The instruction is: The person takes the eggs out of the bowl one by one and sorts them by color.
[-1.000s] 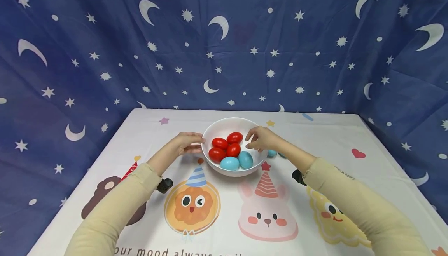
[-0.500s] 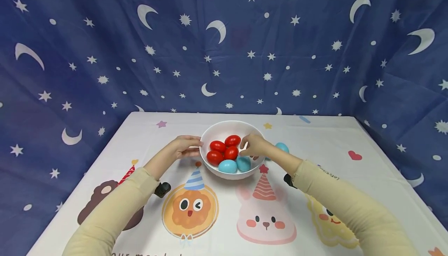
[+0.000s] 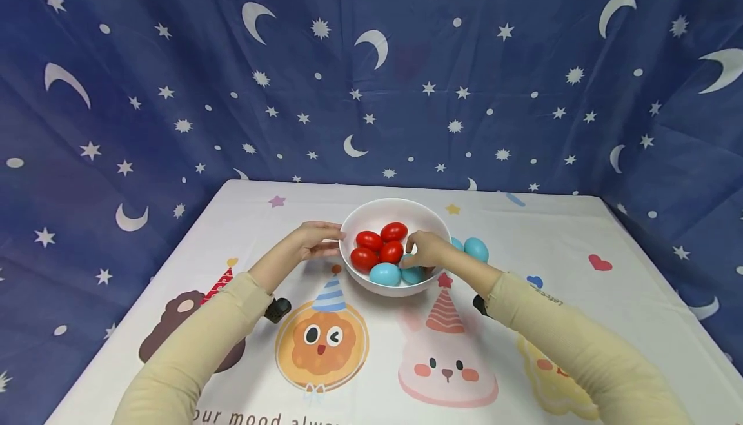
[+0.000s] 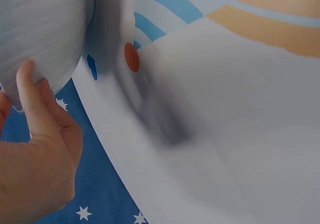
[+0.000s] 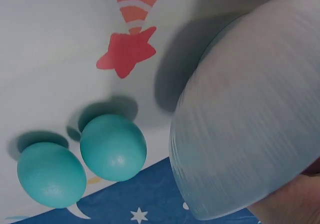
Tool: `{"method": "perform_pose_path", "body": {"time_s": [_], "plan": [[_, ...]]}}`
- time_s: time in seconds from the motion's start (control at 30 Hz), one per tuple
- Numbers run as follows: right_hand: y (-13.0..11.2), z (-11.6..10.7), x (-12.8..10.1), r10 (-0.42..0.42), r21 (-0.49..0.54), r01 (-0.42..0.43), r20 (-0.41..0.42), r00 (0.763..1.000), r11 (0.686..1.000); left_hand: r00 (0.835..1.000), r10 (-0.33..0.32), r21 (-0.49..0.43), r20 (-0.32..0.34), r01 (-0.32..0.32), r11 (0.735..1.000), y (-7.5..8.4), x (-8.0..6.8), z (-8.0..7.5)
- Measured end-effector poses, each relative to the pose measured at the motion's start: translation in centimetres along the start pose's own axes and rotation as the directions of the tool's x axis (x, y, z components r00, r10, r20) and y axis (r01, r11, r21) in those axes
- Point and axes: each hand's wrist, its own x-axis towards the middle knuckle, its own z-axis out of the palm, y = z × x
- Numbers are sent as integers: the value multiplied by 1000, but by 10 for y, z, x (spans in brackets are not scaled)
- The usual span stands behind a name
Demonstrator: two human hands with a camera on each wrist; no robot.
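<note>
A white bowl (image 3: 371, 209) stands on the table with several red eggs (image 3: 364, 259) and two light blue eggs in it. My left hand (image 3: 316, 239) holds the bowl's left rim; in the left wrist view its fingers (image 4: 37, 111) lie against the outer wall. Inside the bowl on the right, my right hand (image 3: 429, 251) has its fingers round the nearer-right light blue egg (image 3: 413, 275), which they partly cover. The other light blue egg (image 3: 385, 275) lies just left of it. In the right wrist view the bowl wall hides most of the right hand.
Two more blue eggs, one (image 5: 113, 147) nearer the bowl and one (image 5: 51, 175) farther out, lie on the table right of the bowl. The white tablecloth (image 3: 522, 231) carries printed cartoon figures. A dark blue curtain (image 3: 371, 122) with moons and stars hangs behind.
My right hand has moved down and nearer inside the bowl, from above its right side onto the light blue egg. The left hand stays at the rim. The head view has shifted slightly.
</note>
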Motion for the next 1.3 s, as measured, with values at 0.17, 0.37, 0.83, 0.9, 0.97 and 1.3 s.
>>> {"method": "perform_pose_path", "body": {"time_s": [0.17,0.37,0.83,0.9,0.97,1.3], "plan": [[0,0,2,5,23,-5,16,1000,1000,1000,7,-4,-1,-7,1000,2,0,0],[1,-2,2,-12,44,11,25,1000,999,1000,-6,4,4,6,1000,1,0,1],[1,-13,-3,-54,53,53,21,998,997,1000,7,6,0,-7,1000,1,0,1],[0,-15,-4,-56,57,55,14,998,997,1000,15,9,-1,-15,1000,0,-1,1],[-2,-16,-5,-57,60,57,7,998,997,1000,21,10,-2,-21,1000,0,-1,1],[-1,-23,-9,-58,105,58,-10,998,993,1000,19,-9,-10,-19,1000,-1,-1,2]]}}
